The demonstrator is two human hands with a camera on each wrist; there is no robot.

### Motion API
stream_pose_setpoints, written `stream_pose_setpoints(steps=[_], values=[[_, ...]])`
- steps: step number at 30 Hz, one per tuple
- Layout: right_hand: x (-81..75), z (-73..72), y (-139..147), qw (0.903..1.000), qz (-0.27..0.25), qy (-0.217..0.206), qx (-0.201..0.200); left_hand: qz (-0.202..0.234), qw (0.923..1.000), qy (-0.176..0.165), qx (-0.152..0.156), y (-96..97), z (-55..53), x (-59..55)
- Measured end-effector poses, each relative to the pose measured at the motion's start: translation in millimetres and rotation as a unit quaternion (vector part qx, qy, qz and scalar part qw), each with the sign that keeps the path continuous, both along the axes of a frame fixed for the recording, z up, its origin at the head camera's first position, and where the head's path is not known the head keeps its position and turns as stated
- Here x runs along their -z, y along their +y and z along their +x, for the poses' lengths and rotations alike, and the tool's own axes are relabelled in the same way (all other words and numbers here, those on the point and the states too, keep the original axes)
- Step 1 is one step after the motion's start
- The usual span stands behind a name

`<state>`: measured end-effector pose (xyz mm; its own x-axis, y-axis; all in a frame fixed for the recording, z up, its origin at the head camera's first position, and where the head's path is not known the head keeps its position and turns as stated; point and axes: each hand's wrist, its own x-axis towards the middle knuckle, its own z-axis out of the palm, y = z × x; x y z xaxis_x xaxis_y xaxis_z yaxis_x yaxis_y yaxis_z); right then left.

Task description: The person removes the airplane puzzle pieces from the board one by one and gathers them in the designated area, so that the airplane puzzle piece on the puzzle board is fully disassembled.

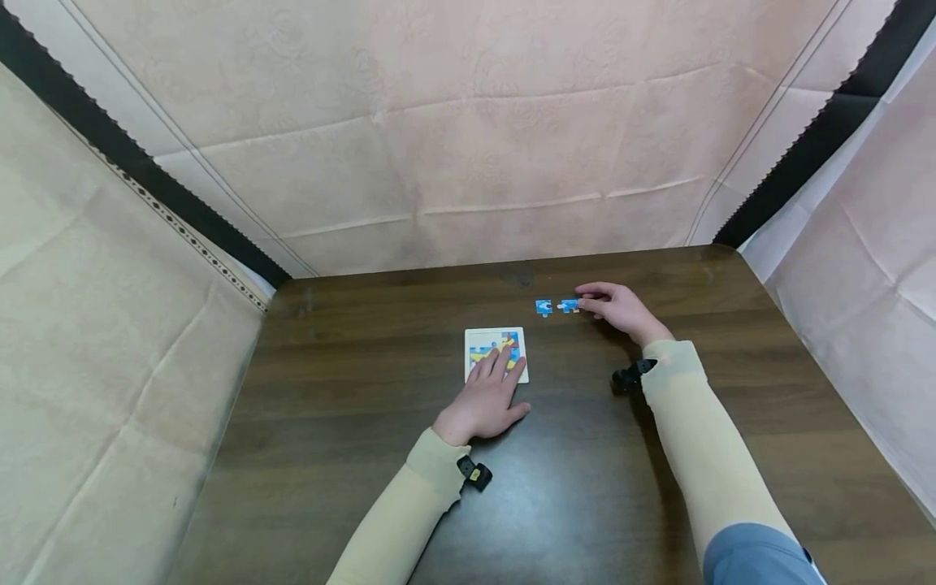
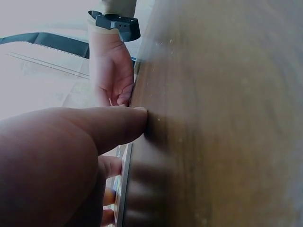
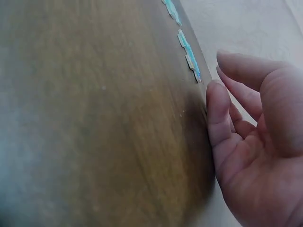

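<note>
My left hand point(image 1: 486, 404) lies with its fingers spread over a white-framed jigsaw puzzle point(image 1: 474, 335), partly filled with blue, yellow and red pieces. The fingers hide part of the picture. In the left wrist view its thumb point(image 2: 118, 124) reaches past the frame, tip at the tabletop. Farther back, two blue jigsaw pieces lie side by side, a left piece point(image 1: 543, 307) and a right piece point(image 1: 568, 305). Beside the right piece is my right hand point(image 1: 617, 311), its fingers loosely bent. The right wrist view shows a gap between thumb and fingers, with nothing gripped.
Both pieces and the puzzle lie on a dark brown wooden table point(image 1: 329, 390). Pale cloth point(image 1: 468, 162) hangs behind its back edge and along both sides. Each wrist wears a small black camera, one on the left wrist point(image 1: 475, 473) and one on the right wrist point(image 1: 630, 378).
</note>
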<state>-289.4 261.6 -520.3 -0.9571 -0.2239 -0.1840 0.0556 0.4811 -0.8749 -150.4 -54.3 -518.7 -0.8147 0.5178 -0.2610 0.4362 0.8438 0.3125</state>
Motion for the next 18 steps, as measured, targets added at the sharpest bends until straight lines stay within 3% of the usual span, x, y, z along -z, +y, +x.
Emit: stream_pose_setpoints(steps=[6, 11, 18], values=[[-0.6, 5.6, -1, 0.9998, -0.01, 0.002, 0.018, -0.002, 1.0, 0.008, 0.001, -0.6, 2.9, -7.4], [-1.2, 7.7, -1, 0.9996, -0.008, 0.004, 0.026, 0.005, 1.0, 0.005, 0.0, 0.3, 2.8, -7.0], [-3.5, 17.9, -20, 0.9976, 0.012, 0.042, 0.053, -0.011, 0.9995, 0.028, -0.01, 4.5, 5.1, -6.1]])
